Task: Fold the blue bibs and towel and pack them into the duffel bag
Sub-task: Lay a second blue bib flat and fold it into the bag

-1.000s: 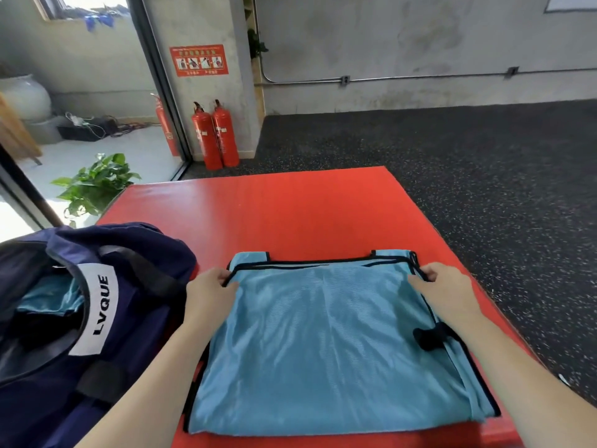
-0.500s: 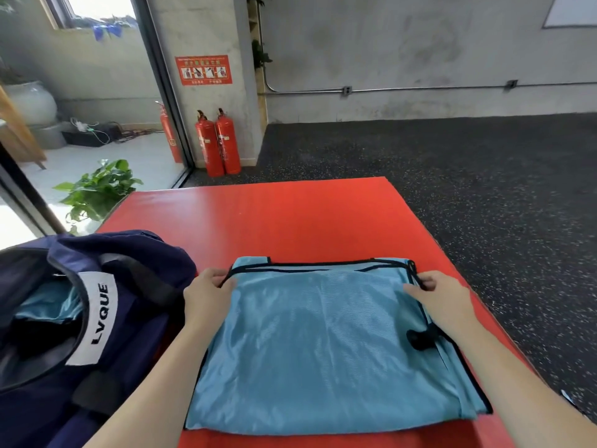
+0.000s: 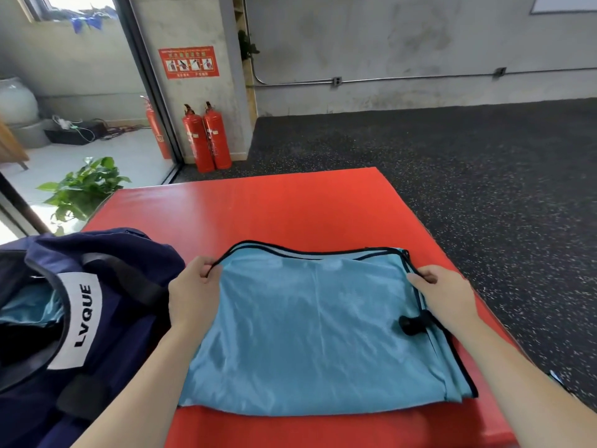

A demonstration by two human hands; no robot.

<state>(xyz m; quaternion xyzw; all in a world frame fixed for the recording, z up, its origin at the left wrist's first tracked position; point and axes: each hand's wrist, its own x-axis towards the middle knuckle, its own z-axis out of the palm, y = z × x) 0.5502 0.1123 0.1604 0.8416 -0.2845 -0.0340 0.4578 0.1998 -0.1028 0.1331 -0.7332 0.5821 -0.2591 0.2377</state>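
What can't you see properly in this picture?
Head view, the only one:
- Duffel bag: cut off by the left and bottom edges; its inside is dark, showing only a bit of blue cloth.
- Blue bib: folded, so lower layers are hidden.
- Left hand and right hand: fingertips tucked under the bib's edge.
- Wall sign: text too small.

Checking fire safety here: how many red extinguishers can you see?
3. Two fire extinguishers stand side by side against the concrete pillar; a third stands left of them behind the dark door frame, partly hidden. Others may be out of view.
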